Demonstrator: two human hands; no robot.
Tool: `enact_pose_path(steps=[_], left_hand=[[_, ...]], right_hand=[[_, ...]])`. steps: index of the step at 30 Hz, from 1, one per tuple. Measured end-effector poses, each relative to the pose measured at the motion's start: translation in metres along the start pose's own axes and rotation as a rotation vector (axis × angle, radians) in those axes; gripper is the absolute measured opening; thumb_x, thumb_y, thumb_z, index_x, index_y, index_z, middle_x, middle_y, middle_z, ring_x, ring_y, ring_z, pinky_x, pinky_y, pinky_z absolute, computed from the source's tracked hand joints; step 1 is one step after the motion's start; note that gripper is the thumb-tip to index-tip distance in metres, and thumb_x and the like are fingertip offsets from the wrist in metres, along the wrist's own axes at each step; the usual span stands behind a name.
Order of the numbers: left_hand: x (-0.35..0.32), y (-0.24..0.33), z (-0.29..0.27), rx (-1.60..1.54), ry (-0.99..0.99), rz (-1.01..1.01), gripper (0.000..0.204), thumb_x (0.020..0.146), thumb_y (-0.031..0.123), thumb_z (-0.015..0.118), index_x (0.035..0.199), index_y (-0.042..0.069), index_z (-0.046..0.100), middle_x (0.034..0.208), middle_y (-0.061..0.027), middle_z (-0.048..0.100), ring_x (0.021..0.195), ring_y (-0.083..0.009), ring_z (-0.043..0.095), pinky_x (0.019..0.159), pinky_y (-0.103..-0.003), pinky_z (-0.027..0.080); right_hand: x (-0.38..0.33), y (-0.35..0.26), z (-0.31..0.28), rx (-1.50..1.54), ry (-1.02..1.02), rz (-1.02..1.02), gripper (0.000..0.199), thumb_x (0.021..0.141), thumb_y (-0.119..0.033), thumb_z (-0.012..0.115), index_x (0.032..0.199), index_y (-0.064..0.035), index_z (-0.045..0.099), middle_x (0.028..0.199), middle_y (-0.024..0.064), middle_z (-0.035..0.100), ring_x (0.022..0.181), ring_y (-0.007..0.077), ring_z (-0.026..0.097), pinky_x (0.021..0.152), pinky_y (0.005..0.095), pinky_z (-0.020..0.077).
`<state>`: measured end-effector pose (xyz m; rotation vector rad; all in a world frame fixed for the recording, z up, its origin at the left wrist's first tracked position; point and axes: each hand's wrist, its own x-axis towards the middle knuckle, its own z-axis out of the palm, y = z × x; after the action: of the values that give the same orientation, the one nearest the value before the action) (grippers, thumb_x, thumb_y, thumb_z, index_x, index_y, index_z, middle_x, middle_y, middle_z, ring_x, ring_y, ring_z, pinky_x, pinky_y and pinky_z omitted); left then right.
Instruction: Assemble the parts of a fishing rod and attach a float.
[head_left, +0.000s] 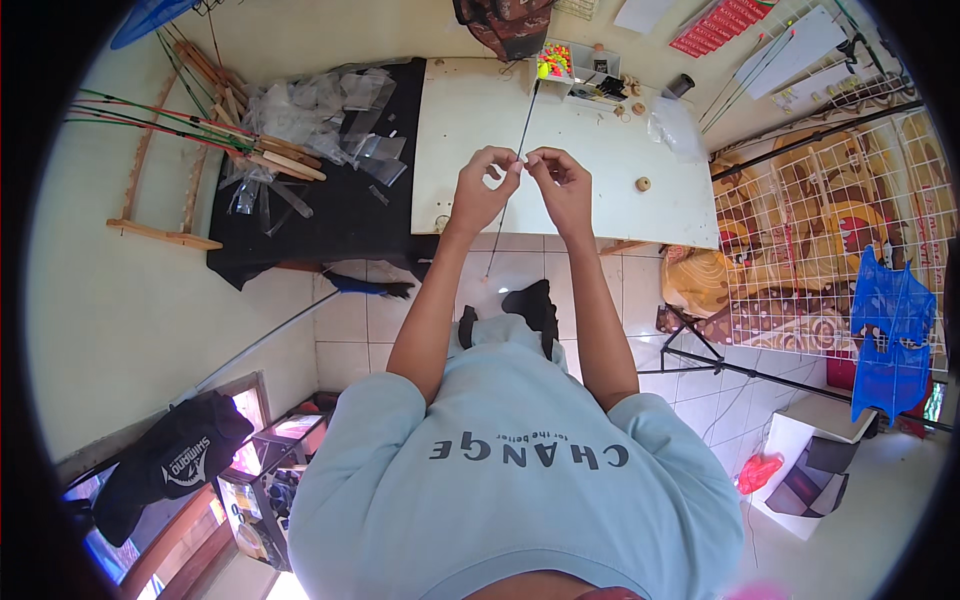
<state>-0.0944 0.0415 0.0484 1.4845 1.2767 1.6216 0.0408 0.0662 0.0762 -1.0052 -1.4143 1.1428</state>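
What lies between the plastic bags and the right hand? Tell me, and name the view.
In the head view, going right from the bags: some black cloth, white table, then the left hand and the rod.

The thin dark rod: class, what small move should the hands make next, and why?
Perhaps steady the thin dark rod with the left hand before the right hand adjusts anything, because both hands meet partway along it and its lower end extends past the white table's near edge.
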Motion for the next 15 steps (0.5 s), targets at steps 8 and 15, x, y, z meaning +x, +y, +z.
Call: enact_pose_path(steps=[8,15], left_hand=[[-0.0010,-0.0008,0.0005,0.005,-0.005,0.003,0.007,0.087,0.008,0.063,0.091,0.002,0.061,0.088,-0.0012,0.063,0.079,-0.0087,0.055,0.069,-0.024,0.044],[-0.0008,-0.0029,-0.0001,0.028,0.011,0.003,0.008,0.087,0.009,0.064,0.091,0.002,0.062,0.089,-0.0018,0.064,0.079,-0.0089,0.056,0.069,-0.024,0.045]], right_hand=[[-0.0008,0.0036,-0.0017,-0.118,-0.010,-0.027,0.012,0.085,-0.012,0.066,0.092,-0.0024,0.067,0.082,0.0036,0.068,0.072,0.0098,0.061,0.066,0.0248,0.0483],[-0.0038,-0.0060,0.0019,-0.222,0.035,-0.168,0.011,0.083,-0.009,0.067,0.092,-0.0025,0.067,0.087,0.0067,0.067,0.074,0.0142,0.063,0.067,0.0273,0.0480]])
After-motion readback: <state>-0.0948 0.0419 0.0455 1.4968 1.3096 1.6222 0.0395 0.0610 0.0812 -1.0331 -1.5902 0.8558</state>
